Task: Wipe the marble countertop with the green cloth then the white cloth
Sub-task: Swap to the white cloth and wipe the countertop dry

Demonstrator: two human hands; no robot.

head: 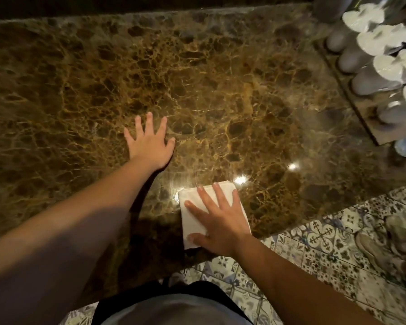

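The brown marble countertop (197,78) fills most of the view, dark brown with gold veining all over and super glossy, with 2 bright light glares showing near the front edge. Below and to the right of it there's a patterned tile floor (326,249), blue and white designs, and what looks like a worn shoe (373,247) sitting on it off to the right, kinda blurry.

Up in the far right corner of the counter there's a tray (361,113) holding a row of upturned glasses (352,59) with white paper covers (382,38) on them, all motion-blurred so can't say much more.

The white cloth (192,219) is folded into a rectangle and lies flat on the marble right near the front edge, just right of center. The right hand (220,221) is pressed flat on top of it, fingers spread apart, palm down, not gripping anything. The left hand (150,144) is further back and to the left, well apart from the cloth, also flat on the bare marble with its fingers splayed out, holding nothing.
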